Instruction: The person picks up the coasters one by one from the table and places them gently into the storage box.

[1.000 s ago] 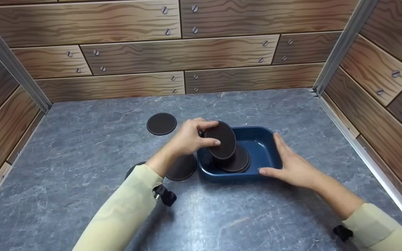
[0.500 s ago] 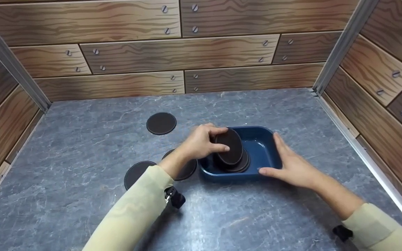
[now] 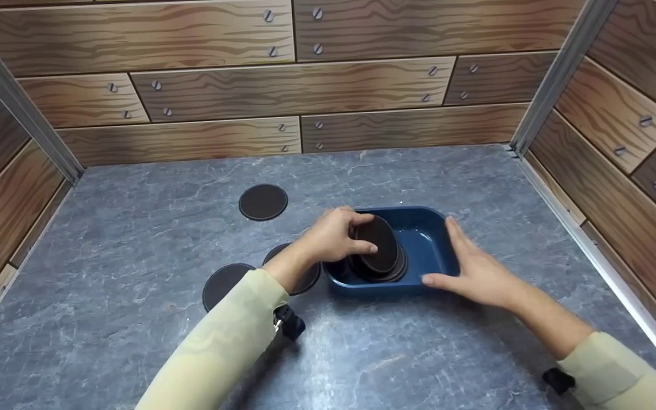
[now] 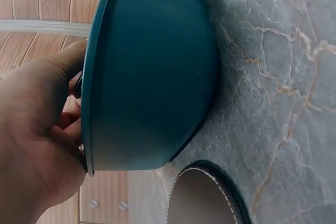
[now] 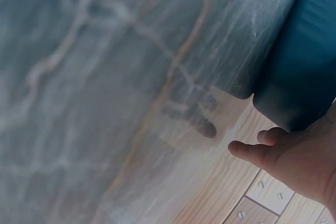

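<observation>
My left hand (image 3: 336, 233) pinches a dark brown round coaster (image 3: 386, 236) between thumb and fingers. It is tilted inside the left half of a blue rectangular dish (image 3: 385, 291), over other coasters (image 3: 401, 266) lying on the dish's bottom. In the left wrist view the dish wall (image 4: 152, 77) hides most of the fingers of the left hand (image 4: 37, 135). My right hand (image 3: 482, 273) rests against the dish's right end, fingers straight along the side and thumb at the front rim. In the right wrist view the hand (image 5: 304, 161) touches the dish wall (image 5: 299, 61).
Two coasters lie left of the dish, one coaster (image 3: 307, 280) close to it and another coaster (image 3: 224, 283) partly under the left sleeve. A further coaster (image 3: 263, 202) lies farther back. Wood-patterned walls (image 3: 220, 94) enclose the grey marbled table (image 3: 134, 245).
My left hand has moved right and slightly down, lowering the coaster toward the ones in the dish. The right hand and dish have stayed in place.
</observation>
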{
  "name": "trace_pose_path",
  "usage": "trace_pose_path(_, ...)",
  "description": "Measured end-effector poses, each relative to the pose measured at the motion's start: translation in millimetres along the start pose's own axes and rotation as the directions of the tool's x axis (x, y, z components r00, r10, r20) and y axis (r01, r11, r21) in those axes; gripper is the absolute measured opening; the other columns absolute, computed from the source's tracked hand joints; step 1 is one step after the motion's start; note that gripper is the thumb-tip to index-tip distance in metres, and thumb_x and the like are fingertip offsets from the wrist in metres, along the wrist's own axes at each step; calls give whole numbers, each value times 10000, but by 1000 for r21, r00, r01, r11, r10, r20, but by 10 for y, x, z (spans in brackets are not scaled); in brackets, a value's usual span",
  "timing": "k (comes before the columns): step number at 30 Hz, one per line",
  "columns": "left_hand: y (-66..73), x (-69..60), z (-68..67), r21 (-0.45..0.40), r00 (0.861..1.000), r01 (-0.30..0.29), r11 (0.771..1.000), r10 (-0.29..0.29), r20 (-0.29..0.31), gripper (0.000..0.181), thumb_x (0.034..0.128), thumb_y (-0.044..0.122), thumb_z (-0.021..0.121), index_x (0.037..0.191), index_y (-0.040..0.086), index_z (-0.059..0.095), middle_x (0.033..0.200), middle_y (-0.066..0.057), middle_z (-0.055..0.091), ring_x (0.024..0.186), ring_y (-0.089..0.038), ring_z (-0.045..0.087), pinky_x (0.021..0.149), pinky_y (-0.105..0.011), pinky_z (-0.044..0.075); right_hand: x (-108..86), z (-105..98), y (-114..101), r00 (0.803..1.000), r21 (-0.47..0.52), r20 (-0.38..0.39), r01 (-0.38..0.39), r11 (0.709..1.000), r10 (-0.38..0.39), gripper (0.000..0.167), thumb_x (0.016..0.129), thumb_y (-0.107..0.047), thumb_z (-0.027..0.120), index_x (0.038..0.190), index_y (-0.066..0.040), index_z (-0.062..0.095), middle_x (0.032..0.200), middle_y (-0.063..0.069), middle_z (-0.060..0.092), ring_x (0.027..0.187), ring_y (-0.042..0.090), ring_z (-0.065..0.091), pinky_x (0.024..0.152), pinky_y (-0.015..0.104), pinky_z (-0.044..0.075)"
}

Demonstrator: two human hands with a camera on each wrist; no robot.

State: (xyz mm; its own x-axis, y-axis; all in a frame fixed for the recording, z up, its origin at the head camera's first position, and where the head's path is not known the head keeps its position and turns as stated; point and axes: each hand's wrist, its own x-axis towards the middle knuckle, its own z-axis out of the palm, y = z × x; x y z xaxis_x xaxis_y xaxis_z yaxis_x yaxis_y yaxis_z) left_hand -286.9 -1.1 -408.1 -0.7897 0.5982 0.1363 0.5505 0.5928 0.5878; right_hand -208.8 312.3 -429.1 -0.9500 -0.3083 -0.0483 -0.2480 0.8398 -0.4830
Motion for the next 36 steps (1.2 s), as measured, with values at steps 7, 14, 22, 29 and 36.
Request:
trace_pose_path(7, 24, 8, -6, 100, 996, 1, 995, -10, 91, 648, 951, 370, 819, 1497, 86, 618, 1314, -157, 697, 1233, -308, 629, 1075, -424, 480, -5, 4, -10, 1000, 5, 3, -2, 1000, 2, 1283, 924, -662, 722, 1685, -54, -113, 1745, 256, -36, 1555, 546, 121, 1224, 681, 174)
trace_pose_path(14, 110, -49, -134, 294, 990, -2, 956, -40, 137, 599, 1003, 444, 738, 1488, 108, 634, 1401, -109, 686, 1308, -312, 626, 1097, -458, 491, -5, 12, -2, 1000, 2, 2, 5, 1000, -5, 1290, 920, -671, 720, 1682, -39, -107, 1741, 265, -40, 1556, 549, 111, 1224, 681, 167)
trace_pose_path(22, -6, -211, -466, 143, 996, -85, 986, 87, -9, 512, 1006, 343, 749, 1415, 42, 680, 1331, -157, 716, 1221, -313, 680, 1076, -443, 507, 5, -8, 2, 1000, -10, 4, 4, 1000, -4, 1291, 921, -686, 707, 1682, -46, -116, 1741, 252, -61, 1555, 554, 106, 1220, 689, 162)
trace_pose_path(29, -330, -592, -815, -70, 988, -39, 997, 28, -149, 484, 985, 259, 783, 1389, 9, 689, 1284, -175, 731, 1143, -291, 717, 1030, -447, 543, 7, -10, 1, 1000, 2, -2, 8, 1000, -8, 1277, 925, -654, 726, 1686, -49, -104, 1747, 247, -44, 1562, 537, 108, 1222, 691, 168)
trace_pose_path(36, -728, -1093, -960, -155, 978, 39, 987, -69, -197, 499, 950, 209, 816, 1388, 6, 689, 1244, -185, 740, 1126, -318, 715, 966, -520, 570, 3, 4, 16, 1000, -1, 5, 4, 1000, -4, 1287, 924, -678, 711, 1683, -59, -124, 1745, 236, -71, 1562, 542, 90, 1224, 688, 151)
